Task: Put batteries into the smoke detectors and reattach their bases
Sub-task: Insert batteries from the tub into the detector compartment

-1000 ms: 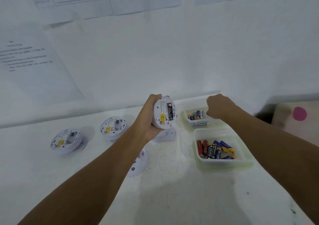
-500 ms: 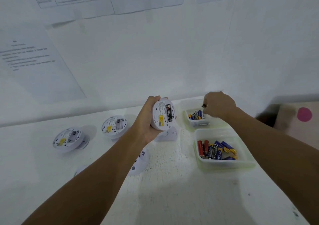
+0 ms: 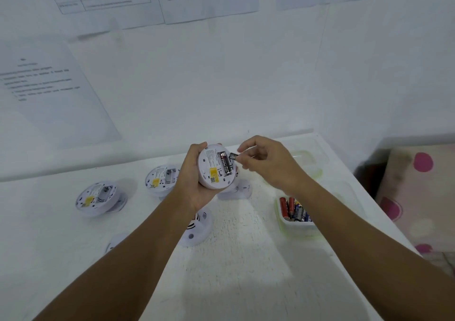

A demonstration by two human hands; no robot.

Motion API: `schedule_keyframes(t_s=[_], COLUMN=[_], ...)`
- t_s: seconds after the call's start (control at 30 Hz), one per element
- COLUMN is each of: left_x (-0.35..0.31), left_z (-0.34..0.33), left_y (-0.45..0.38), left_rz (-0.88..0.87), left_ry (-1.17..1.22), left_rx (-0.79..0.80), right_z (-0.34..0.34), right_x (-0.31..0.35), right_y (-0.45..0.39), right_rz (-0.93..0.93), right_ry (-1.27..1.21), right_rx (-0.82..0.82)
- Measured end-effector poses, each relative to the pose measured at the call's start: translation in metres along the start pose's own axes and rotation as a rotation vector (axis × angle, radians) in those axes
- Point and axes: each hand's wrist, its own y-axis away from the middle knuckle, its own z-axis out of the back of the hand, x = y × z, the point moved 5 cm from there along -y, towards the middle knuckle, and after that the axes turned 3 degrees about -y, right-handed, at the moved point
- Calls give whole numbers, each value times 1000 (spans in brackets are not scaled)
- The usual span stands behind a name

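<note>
My left hand (image 3: 194, 178) grips a round white smoke detector (image 3: 214, 170) above the table, its open back facing me. One black battery (image 3: 225, 163) sits in its compartment beside a yellow label. My right hand (image 3: 266, 163) pinches a second black battery (image 3: 233, 157) at the compartment's upper right edge. Two more open-backed detectors (image 3: 161, 179) (image 3: 97, 197) lie on the table to the left. A closed detector (image 3: 197, 227) lies face up under my left forearm.
A clear tub of several batteries (image 3: 294, 213) stands on the white table (image 3: 246, 271) at the right, partly behind my right forearm. A loose white base (image 3: 236, 190) lies behind the held detector. A wall with taped papers is close behind. A pink-spotted cloth (image 3: 418, 197) lies beyond the table's right edge.
My right hand left the far battery tub and came left to the held detector, now pinching a battery. The camera tilted so the far tub is hidden behind that hand.
</note>
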Motion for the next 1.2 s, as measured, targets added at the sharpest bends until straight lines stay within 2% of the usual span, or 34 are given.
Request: schedule_keyframes(t_s=[0.33, 0.53, 0.67, 1.2], left_x=[-18, -29, -34, -38], left_z=[21, 36, 41, 39], left_y=[32, 46, 53, 72], left_rz=[-58, -82, -100, -30], left_ry=[2, -12, -15, 8], left_rx=[-25, -18, -11, 76], right_z=[-60, -80, -86, -102], right_x=[0, -2, 2, 21], right_y=[8, 8, 8, 10], right_rz=[87, 78, 103, 177], right_ry=[-50, -9, 61, 45], right_rx=[15, 134, 176, 181])
